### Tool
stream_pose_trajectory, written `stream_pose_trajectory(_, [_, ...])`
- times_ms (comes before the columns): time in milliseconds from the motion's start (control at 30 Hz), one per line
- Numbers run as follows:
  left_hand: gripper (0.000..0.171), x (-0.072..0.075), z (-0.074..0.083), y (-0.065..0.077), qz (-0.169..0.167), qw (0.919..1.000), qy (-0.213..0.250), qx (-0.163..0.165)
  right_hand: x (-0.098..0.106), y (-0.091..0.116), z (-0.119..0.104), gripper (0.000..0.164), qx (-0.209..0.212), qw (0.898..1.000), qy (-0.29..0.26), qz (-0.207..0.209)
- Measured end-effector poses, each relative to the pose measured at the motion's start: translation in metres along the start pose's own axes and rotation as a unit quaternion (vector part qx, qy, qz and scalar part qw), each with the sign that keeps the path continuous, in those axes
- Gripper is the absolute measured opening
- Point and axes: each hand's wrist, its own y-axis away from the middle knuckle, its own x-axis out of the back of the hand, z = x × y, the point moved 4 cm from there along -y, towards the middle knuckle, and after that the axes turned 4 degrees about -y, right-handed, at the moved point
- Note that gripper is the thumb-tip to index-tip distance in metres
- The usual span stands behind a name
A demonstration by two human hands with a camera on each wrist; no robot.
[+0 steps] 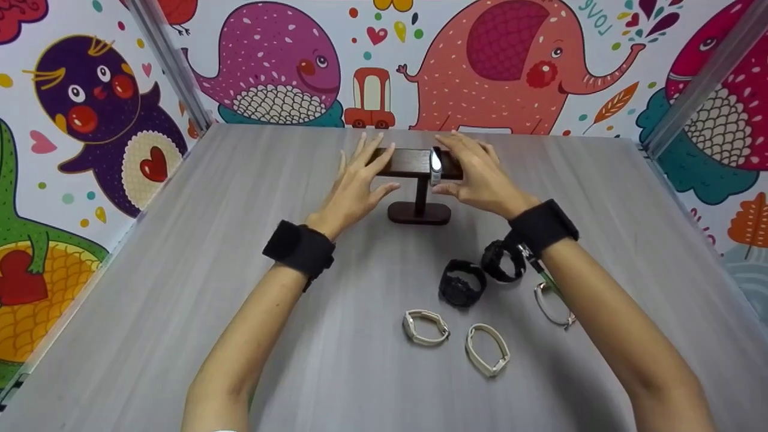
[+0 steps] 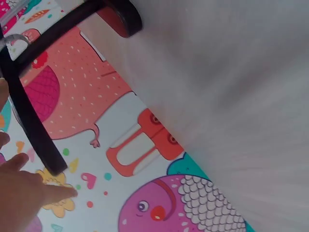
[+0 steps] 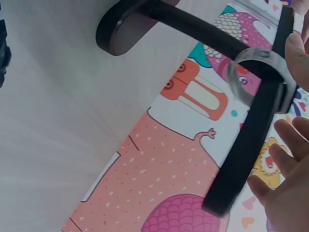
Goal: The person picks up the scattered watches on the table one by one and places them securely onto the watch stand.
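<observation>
A dark wooden T-shaped watch stand stands upright on the table, with a pale, shiny wristband looped round its crossbar just right of the post. My left hand is at the crossbar's left end, fingers straight and spread, thumb pointing toward the post. At the other end is my right hand, its extended fingers over the far side and its thumb low beside the band. In the right wrist view, the band hangs round the bar while the nearby fingers show a gap from the bar.
Nearer on the table lie two black watches, two cream watches and a thin pale bracelet partly behind my right forearm. A black strap wraps each wrist. Cartoon-printed walls border the table at the back and sides.
</observation>
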Motion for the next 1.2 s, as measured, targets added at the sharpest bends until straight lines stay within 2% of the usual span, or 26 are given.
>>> stream_pose_trajectory(167, [0.067, -0.003, 0.02, 0.005, 0.023, 0.9992, 0.01, -0.033, 0.009, 0.013, -0.007, 0.089, 0.02, 1.0, -0.005, 0.015])
stream_pose_trajectory(400, [0.065, -0.009, 0.045, 0.017, 0.014, 0.9972, 0.023, -0.069, 0.016, 0.034, -0.013, 0.088, 0.04, 0.999, -0.007, 0.013])
stream_pose_trajectory(667, [0.065, -0.015, 0.061, 0.042, 0.011, 0.9911, 0.016, -0.132, 0.019, 0.063, -0.024, 0.085, 0.119, 0.992, -0.011, 0.049])
stream_pose_trajectory(867, [0.063, -0.021, 0.068, 0.059, -0.003, 0.9884, 0.03, -0.149, 0.015, 0.08, -0.03, 0.088, 0.13, 0.991, -0.012, 0.022])
stream_pose_trajectory(1200, [0.058, -0.036, 0.083, 0.074, -0.019, 0.9826, 0.028, -0.183, 0.0, 0.101, -0.034, 0.091, 0.133, 0.99, -0.032, -0.014])
